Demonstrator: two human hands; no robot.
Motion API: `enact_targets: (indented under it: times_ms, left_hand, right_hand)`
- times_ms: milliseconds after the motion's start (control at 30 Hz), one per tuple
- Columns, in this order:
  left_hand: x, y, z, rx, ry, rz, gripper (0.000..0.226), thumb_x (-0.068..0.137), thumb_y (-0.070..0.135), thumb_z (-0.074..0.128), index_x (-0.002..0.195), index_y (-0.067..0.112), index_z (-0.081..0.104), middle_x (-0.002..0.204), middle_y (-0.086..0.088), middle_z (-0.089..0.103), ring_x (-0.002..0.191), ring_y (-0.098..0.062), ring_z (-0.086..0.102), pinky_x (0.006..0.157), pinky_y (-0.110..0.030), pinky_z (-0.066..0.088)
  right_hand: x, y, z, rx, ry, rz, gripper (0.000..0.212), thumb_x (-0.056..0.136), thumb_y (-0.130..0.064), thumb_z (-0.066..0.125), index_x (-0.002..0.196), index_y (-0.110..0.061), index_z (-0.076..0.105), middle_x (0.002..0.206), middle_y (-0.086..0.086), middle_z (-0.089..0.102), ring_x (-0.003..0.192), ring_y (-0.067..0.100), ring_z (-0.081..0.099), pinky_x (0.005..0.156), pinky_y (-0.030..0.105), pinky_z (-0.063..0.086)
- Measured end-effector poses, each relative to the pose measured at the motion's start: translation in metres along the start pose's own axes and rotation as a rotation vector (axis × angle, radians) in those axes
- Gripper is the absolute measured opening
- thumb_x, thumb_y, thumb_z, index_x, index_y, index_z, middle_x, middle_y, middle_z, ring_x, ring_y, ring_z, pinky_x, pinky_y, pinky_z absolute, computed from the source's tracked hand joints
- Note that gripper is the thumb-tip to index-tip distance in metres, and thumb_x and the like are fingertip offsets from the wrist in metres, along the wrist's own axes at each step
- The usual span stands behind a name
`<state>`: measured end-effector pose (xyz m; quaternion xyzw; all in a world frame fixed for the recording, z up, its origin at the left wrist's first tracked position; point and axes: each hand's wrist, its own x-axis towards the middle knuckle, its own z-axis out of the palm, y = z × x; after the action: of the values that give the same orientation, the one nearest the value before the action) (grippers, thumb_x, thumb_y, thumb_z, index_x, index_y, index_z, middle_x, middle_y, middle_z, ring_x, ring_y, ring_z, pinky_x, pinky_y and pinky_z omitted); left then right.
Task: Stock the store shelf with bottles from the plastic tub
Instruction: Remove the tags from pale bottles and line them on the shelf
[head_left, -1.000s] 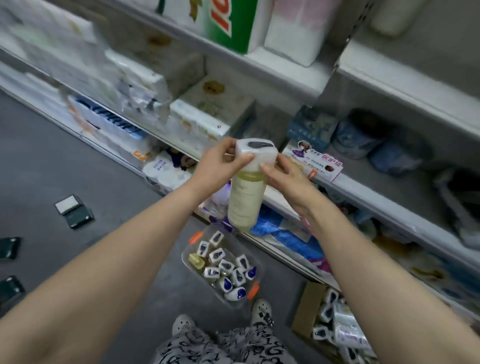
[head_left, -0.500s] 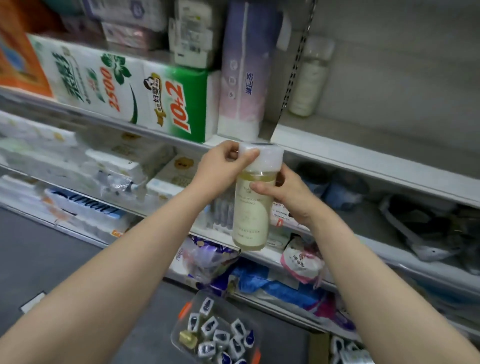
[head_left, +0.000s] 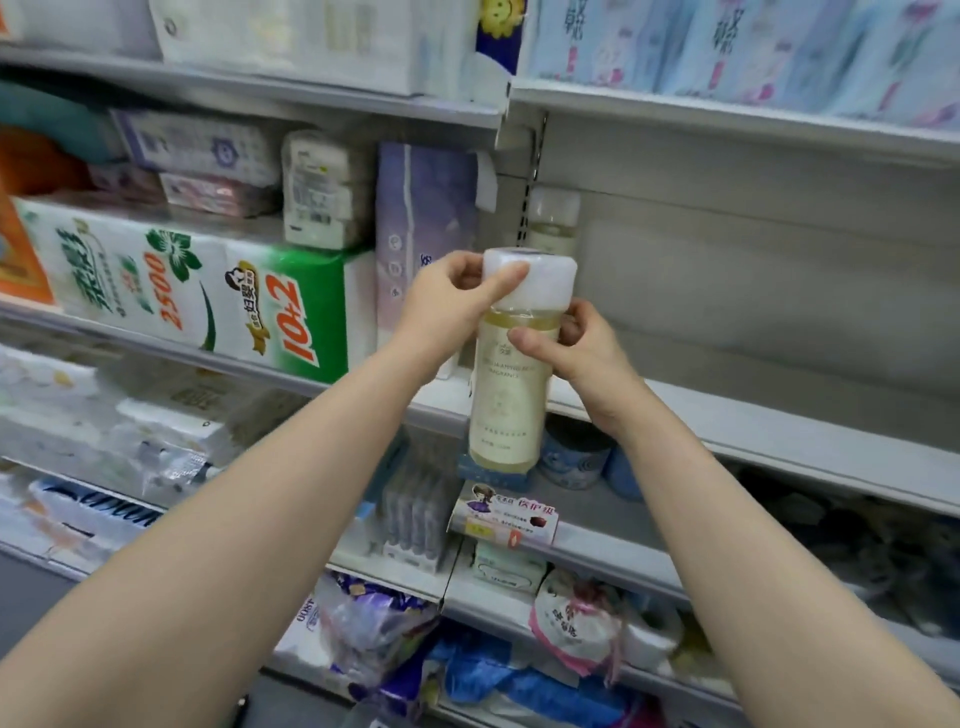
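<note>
I hold one tall bottle (head_left: 511, 395) of pale yellow liquid with a frosted white cap upright in front of the shelving. My left hand (head_left: 447, 306) grips the cap from the left, thumb across its front. My right hand (head_left: 576, 348) grips the bottle's shoulder from the right, just under the cap. Behind the cap, a second bottle of the same kind (head_left: 553, 221) stands at the left end of a grey shelf (head_left: 753, 431) that looks bare further right. The plastic tub is out of view.
Left of that shelf stand packs of tissue and toilet paper (head_left: 218, 296) and a tall purple pack (head_left: 423, 244). Another shelf (head_left: 727, 117) hangs above. Lower shelves hold small boxes (head_left: 506, 514), blue tins (head_left: 571, 460) and bagged goods (head_left: 576, 623).
Both hands have lifted the bottle from above the floor tub up to shelf height. The view has tilted up, so the tub and the floor have dropped out of sight.
</note>
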<state>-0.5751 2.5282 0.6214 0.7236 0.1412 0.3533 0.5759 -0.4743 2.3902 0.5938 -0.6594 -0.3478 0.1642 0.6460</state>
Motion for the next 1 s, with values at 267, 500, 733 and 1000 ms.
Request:
enact_targets:
  times_ms: [267, 500, 733, 1000]
  left_hand:
    - [0.036, 0.022, 0.029, -0.040, -0.067, 0.145, 0.045, 0.084, 0.040, 0.074, 0.122, 0.016, 0.065, 0.114, 0.001, 0.071, 0.108, -0.013, 0.067, 0.096, -0.043, 0.055]
    - [0.057, 0.003, 0.042, -0.020, -0.164, 0.248, 0.050, 0.087, 0.016, 0.071, 0.134, 0.006, 0.056, 0.126, -0.007, 0.066, 0.116, -0.017, 0.064, 0.101, -0.039, 0.051]
    - [0.076, -0.016, 0.048, -0.012, -0.230, 0.271, 0.050, 0.082, 0.025, 0.071, 0.129, 0.014, 0.059, 0.120, -0.003, 0.068, 0.110, -0.012, 0.065, 0.100, -0.034, 0.052]
    - [0.083, -0.033, 0.048, -0.059, -0.283, 0.256, 0.048, 0.091, 0.012, 0.068, 0.137, 0.017, 0.054, 0.128, 0.002, 0.065, 0.117, -0.007, 0.062, 0.102, -0.029, 0.049]
  right_hand:
    - [0.035, -0.020, -0.036, 0.038, 0.069, -0.091, 0.081, 0.063, -0.037, 0.089, 0.129, -0.016, 0.049, 0.122, 0.000, 0.069, 0.110, 0.012, 0.068, 0.090, 0.032, 0.056]
    - [0.052, -0.007, -0.049, 0.042, 0.139, -0.089, 0.084, 0.063, -0.036, 0.090, 0.134, -0.019, 0.048, 0.127, 0.001, 0.067, 0.117, 0.013, 0.064, 0.099, 0.038, 0.053]
    - [0.057, 0.011, -0.045, 0.043, 0.195, -0.026, 0.074, 0.075, -0.026, 0.086, 0.137, -0.020, 0.046, 0.125, -0.001, 0.068, 0.118, 0.014, 0.063, 0.098, 0.042, 0.054]
    - [0.053, 0.015, -0.033, -0.014, 0.300, -0.047, 0.059, 0.083, -0.027, 0.081, 0.134, -0.023, 0.052, 0.125, -0.002, 0.069, 0.116, 0.011, 0.064, 0.101, 0.039, 0.053]
